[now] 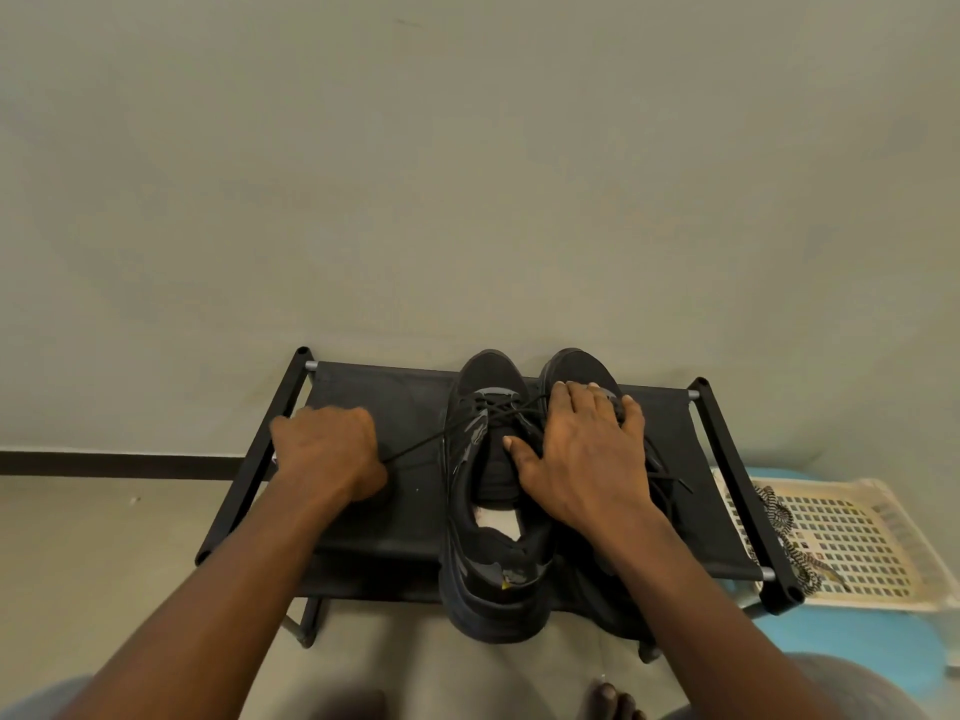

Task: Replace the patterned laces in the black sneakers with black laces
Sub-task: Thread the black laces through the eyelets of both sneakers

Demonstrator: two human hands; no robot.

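Two black sneakers stand side by side on a black fabric shoe rack (395, 397), toes toward the wall. The left sneaker (493, 491) carries a black lace (415, 446) crossed through its upper eyelets. One end of that lace runs taut to the left into my left hand (327, 454), which grips it with curled fingers. My right hand (582, 459) lies flat with spread fingers on the right sneaker (576, 368) and hides most of it. A second black lace end (675, 483) trails out to the right of that hand. The patterned black-and-white laces (779, 517) lie on a basket at the right.
A cream plastic lattice basket (852, 537) sits on a blue surface (852, 641) right of the rack. A plain wall rises just behind the rack, with a dark skirting strip (114, 462) at the left. My knees and toes (613, 698) show at the bottom edge.
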